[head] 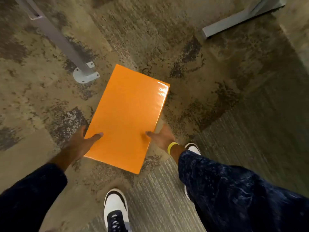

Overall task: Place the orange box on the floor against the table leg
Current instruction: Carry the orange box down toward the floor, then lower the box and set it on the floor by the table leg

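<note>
A flat, glossy orange box [127, 118] is held level above the carpet, its long side pointing away from me. My left hand [82, 141] grips its near left edge with the thumb on top. My right hand [161, 137], with a yellow wristband, grips the near right edge the same way. A grey metal table leg [56, 39] slants down to a round floor plate [84, 76] just left of the box's far corner. Box and leg are apart.
A second grey metal foot [240, 17] lies on the floor at the upper right. My two white and dark shoes [115, 210] stand on the mottled brown carpet [184, 52] just below the box.
</note>
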A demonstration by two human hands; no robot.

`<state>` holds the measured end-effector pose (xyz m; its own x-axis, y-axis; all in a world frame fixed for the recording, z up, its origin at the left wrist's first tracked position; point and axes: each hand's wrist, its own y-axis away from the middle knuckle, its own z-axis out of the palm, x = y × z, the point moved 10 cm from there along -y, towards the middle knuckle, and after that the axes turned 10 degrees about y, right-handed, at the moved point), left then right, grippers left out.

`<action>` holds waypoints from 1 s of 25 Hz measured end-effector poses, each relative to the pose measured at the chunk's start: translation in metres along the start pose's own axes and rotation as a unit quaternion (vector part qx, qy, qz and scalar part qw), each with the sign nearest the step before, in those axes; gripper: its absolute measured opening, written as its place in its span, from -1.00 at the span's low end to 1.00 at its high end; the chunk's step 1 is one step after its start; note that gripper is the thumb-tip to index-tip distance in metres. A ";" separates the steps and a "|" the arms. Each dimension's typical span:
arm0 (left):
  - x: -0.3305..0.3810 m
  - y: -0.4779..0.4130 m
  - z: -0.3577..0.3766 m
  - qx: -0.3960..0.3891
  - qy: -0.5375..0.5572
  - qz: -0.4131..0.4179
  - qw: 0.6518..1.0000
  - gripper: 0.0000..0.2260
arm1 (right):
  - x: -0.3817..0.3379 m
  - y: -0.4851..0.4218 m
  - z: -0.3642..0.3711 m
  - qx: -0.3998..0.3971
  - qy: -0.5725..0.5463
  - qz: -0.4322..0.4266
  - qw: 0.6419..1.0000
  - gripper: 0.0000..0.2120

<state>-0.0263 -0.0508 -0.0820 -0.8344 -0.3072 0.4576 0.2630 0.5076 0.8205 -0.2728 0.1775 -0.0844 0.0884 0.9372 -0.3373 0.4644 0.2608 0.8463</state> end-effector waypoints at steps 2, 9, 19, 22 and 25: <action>-0.008 -0.011 -0.003 0.012 -0.008 -0.032 0.999 -0.12 | 0.003 -0.011 0.013 -0.016 -0.047 0.004 0.999 -0.14; -0.032 -0.026 0.008 -0.012 -0.022 -0.113 0.993 -0.25 | 0.020 -0.019 0.052 -0.023 -0.126 0.035 0.991 -0.40; 0.026 -0.022 0.041 -0.036 0.007 -0.028 0.999 -0.37 | 0.047 -0.022 -0.002 -0.006 -0.177 0.056 0.983 -0.44; 0.071 -0.032 0.069 -0.063 -0.023 0.007 0.998 -0.29 | 0.060 -0.030 -0.043 0.020 -0.186 0.055 0.981 -0.48; 0.123 -0.044 0.106 -0.084 -0.071 0.050 0.993 -0.28 | 0.078 -0.046 -0.086 0.038 -0.227 0.061 0.971 -0.49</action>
<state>-0.1923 -0.0253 -0.0984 -0.8562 -0.1400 0.4973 0.4155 0.3853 0.8240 -0.3632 0.2583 -0.1142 0.5189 0.7566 -0.3979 0.4874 0.1205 0.8648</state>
